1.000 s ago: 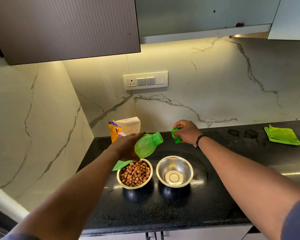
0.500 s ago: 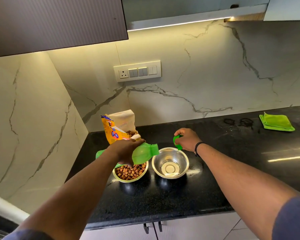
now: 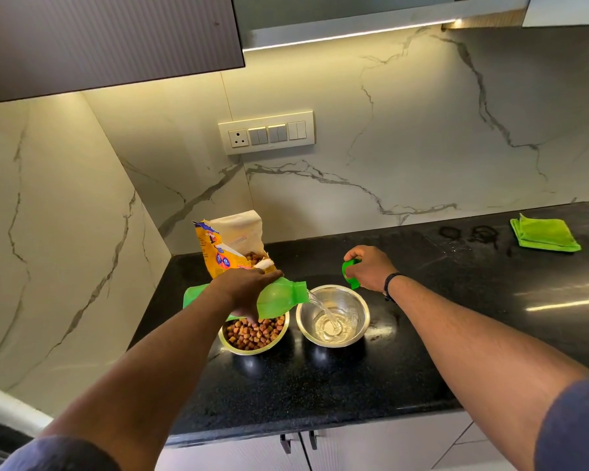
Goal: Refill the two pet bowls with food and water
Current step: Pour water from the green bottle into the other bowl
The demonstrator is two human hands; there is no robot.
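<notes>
Marble-veined walls back a black speckled tabletop (image 3: 320, 396) with a switch panel (image 3: 266, 132) above it and a folded green cloth (image 3: 543, 233) far to the right. Half a second ago the green bottle (image 3: 279, 299) was tipped toward the right-hand bowl with no stream showing; now water (image 3: 323, 311) runs from its mouth into that bowl, and a shallow pool lies at the bottom. The view has also drawn slightly closer to the counter.

The left hand (image 3: 245, 287) has its grip wrapped over the top of the bottle's body, fingers curled down the far side, holding it nearly level with the neck pointing right and just over the bowl's left rim. The right hand (image 3: 368, 266) sits behind the water bowl, clenched around the green cap (image 3: 349, 271), with a dark band on the wrist.

The water bowl (image 3: 357, 317) is shiny steel, standing on the tabletop, with clear water low in it. Just beside it on the left, almost touching, the food bowl (image 3: 249, 348) is heaped with brown kibble (image 3: 252, 333) and partly covered by the bottle and left hand above. An opened orange-and-white food bag (image 3: 228, 246) stands upright behind the food bowl, near the wall corner, kibble showing at its torn mouth.
</notes>
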